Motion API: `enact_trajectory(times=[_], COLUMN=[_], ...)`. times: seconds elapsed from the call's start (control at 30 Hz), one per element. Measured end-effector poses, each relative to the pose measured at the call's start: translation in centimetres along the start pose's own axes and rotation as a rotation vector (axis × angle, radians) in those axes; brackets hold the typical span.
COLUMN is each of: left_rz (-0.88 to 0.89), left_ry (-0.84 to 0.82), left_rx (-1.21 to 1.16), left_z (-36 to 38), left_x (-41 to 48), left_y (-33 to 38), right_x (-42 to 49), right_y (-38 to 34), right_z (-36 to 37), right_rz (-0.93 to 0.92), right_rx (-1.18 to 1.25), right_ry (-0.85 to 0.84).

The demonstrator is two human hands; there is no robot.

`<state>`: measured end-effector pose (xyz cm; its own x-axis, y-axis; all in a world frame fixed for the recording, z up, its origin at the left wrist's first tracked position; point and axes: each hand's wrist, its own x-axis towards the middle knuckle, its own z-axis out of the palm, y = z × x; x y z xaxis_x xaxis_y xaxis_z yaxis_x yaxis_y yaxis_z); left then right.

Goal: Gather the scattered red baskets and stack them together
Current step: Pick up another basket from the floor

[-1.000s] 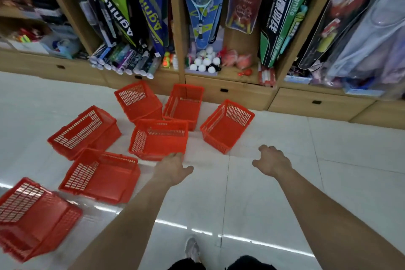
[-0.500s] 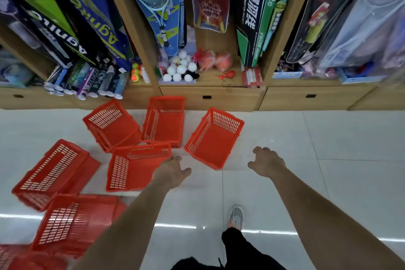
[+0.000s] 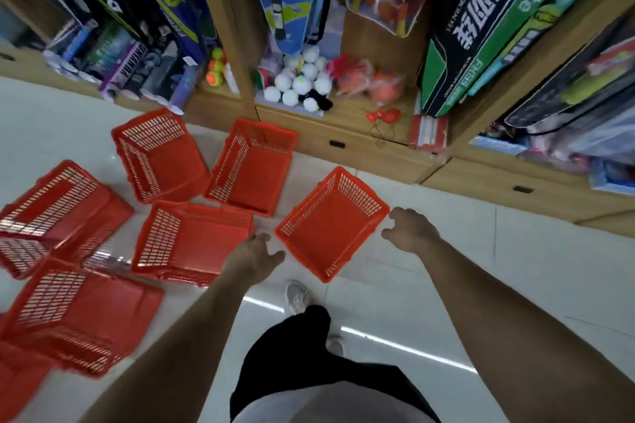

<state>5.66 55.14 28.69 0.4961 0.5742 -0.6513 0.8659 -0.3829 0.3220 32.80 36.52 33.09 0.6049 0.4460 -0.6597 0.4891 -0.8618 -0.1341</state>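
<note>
Both hands, left hand (image 3: pixel 256 256) and right hand (image 3: pixel 409 230), are held empty beside the nearest red basket (image 3: pixel 331 221) on the floor (image 3: pixel 446 268), which is best gripped by opposite rims.

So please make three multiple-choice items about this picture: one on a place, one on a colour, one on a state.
1. Where does the basket between the two hands stand?
A. on the floor
B. on the wooden shelf
C. inside another basket

2. What colour are the baskets?
A. blue
B. red
C. green

3. What are the hands doing?
A. both grip one basket
B. both are empty and open
C. the left holds a ball

Key: 1 A, the basket stands alone on the floor. 2 B, every basket is red. 3 B, the left hand and the right hand reach with spread fingers and hold nothing.
</note>
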Motion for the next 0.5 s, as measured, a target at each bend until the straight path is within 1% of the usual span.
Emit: enact_trajectory(times=[0.1, 0.23, 0.33, 0.5], left_rz=[-0.054, -0.142, -0.251, -0.465], left_ry=[-0.010, -0.008, 0.003, 0.012], left_rx=[-0.046, -0.118, -0.203, -0.387], left_z=[0.3, 1.5, 3.5, 9.6], left_x=[3.9, 7.4, 9.4, 12.5], left_y=[-0.5, -1.1, -1.1, -0.7], right_x=[4.8, 11.0, 16.2, 26.4], right_y=[-1.7, -3.6, -4.2, -3.8], right_z=[-1.1, -1.9, -2.1, 0.0], right_rz=[-0.042, -0.147, -0.209, -0.319], right_rx=[-0.050, -0.125, -0.163, -0.217], right_ry=[-0.030, -0.102, -0.146, -0.222])
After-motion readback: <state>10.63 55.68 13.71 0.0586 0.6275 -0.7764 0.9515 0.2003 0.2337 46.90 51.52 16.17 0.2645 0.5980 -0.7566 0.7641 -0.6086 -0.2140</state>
